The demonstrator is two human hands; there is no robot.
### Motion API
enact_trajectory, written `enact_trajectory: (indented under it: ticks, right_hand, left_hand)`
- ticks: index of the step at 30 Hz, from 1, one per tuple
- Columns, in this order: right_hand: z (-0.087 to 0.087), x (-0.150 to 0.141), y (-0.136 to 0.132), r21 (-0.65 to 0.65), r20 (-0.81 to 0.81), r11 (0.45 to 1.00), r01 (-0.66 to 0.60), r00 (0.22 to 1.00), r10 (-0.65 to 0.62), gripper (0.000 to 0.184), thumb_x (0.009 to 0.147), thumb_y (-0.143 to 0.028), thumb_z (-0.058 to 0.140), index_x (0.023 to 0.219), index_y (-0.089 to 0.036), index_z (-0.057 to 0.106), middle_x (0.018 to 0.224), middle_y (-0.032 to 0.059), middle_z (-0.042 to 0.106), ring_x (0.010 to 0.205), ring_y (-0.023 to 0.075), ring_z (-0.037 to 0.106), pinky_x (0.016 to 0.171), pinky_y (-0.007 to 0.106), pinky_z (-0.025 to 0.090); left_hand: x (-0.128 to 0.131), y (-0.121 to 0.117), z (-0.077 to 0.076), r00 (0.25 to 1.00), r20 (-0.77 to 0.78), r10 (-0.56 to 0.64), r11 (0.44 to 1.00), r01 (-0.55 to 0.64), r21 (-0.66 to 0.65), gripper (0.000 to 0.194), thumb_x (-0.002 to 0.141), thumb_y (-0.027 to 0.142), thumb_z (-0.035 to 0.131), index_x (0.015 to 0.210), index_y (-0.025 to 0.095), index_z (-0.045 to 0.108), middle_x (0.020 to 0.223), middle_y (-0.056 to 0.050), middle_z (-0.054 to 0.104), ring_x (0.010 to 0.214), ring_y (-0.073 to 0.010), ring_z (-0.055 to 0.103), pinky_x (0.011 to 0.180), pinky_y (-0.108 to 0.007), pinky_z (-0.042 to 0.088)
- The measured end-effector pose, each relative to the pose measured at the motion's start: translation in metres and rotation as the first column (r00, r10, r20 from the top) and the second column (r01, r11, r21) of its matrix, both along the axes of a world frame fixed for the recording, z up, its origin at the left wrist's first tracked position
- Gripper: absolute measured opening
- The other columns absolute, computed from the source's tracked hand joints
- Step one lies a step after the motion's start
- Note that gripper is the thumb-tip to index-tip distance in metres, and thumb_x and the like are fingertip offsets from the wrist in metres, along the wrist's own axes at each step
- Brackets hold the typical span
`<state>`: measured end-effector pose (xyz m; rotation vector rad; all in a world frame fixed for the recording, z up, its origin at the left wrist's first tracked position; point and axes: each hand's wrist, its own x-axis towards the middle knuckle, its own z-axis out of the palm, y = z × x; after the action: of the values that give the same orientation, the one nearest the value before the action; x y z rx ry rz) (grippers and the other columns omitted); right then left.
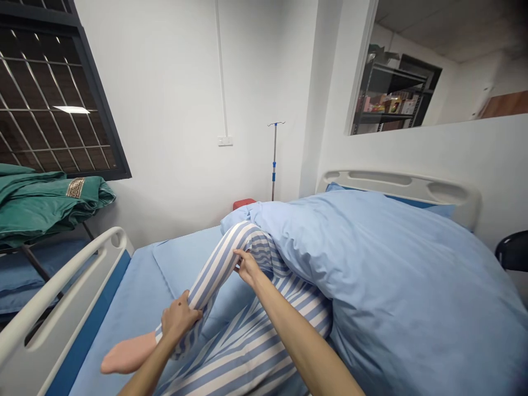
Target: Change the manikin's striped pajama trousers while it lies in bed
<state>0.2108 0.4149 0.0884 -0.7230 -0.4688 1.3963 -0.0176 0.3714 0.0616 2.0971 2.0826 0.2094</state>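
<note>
A bent leg in blue-and-white striped pyjama trousers (216,264) rises from the bed, knee up. Its smooth foot (130,353) rests on the mattress; whether it belongs to a manikin or a person I cannot tell. Around the lower leg, above the ankle, my left hand (180,318) is closed. My right hand (246,268) grips the same leg just below the knee, thumb and fingers on the cloth, some fingertips hidden behind it. The other striped trouser leg (251,352) lies flatter beneath my right forearm. A light blue quilt (379,264) covers the rest of the body.
The blue-sheeted bed (138,275) has a footboard (99,253) at left and a headboard (445,190) at right. Beyond it stand an IV pole (274,148) and a red object (244,203). Green covers (45,203) lie on another bed, and a black chair (513,250) is far right.
</note>
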Motion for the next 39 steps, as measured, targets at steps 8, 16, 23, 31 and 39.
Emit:
enact_trajectory:
  ticks: [8,16,23,31,39]
  right_hand:
    - [-0.052,-0.077,-0.017,-0.053,-0.239,0.990,-0.132,0.964,0.116,0.031,0.056,-0.025,0.071,0.079,-0.024,0.051,0.080,-0.0043,0.061,0.076,0.0147,0.057,0.071,0.032,0.047]
    - [-0.123,-0.122,-0.051,-0.188,-0.326,0.966,-0.176,0.939,0.108,0.024,0.061,-0.034,0.069,0.075,-0.022,0.055,0.071,0.0005,0.062,0.072,0.0186,0.059,0.067,0.033,0.048]
    - [-0.092,-0.088,-0.035,-0.082,-0.288,0.968,-0.238,0.935,0.206,0.021,0.061,-0.028,0.070,0.073,-0.021,0.053,0.071,-0.0020,0.060,0.072,0.0164,0.058,0.073,0.034,0.047]
    - [-0.020,0.013,-0.009,0.065,0.013,0.965,-0.255,0.967,0.255,0.024,0.061,-0.023,0.072,0.079,-0.021,0.056,0.081,-0.0018,0.064,0.080,0.0169,0.057,0.077,0.036,0.044]
    - [-0.009,0.032,0.001,0.066,0.150,0.967,-0.247,0.960,0.235,0.028,0.061,-0.022,0.073,0.086,-0.022,0.059,0.090,-0.0004,0.065,0.085,0.0170,0.056,0.079,0.036,0.042]
  left_hand:
    - [-0.089,0.007,0.070,0.946,-0.300,-0.120,0.993,0.110,-0.050,0.046,0.052,0.027,0.056,0.098,0.025,0.056,0.095,-0.008,0.069,0.088,-0.0315,0.063,0.063,-0.035,0.042]
    - [-0.101,-0.014,0.065,0.885,-0.425,-0.191,0.974,0.117,-0.193,0.052,0.040,0.016,0.062,0.092,0.020,0.061,0.096,-0.012,0.069,0.089,-0.0345,0.063,0.069,-0.040,0.046]
    - [-0.106,-0.013,0.038,0.935,-0.330,-0.131,0.987,0.093,-0.129,0.054,0.052,0.024,0.055,0.106,0.022,0.057,0.103,-0.012,0.067,0.094,-0.0331,0.062,0.070,-0.039,0.045]
    - [-0.014,0.006,-0.011,1.000,-0.008,0.015,0.999,-0.016,-0.038,0.053,0.063,0.034,0.056,0.114,0.027,0.048,0.103,-0.007,0.067,0.095,-0.0283,0.062,0.072,-0.034,0.044]
    - [0.017,0.023,-0.042,0.990,0.125,0.066,0.995,-0.057,-0.081,0.047,0.060,0.030,0.055,0.106,0.027,0.050,0.100,-0.006,0.067,0.093,-0.0276,0.061,0.065,-0.032,0.043]
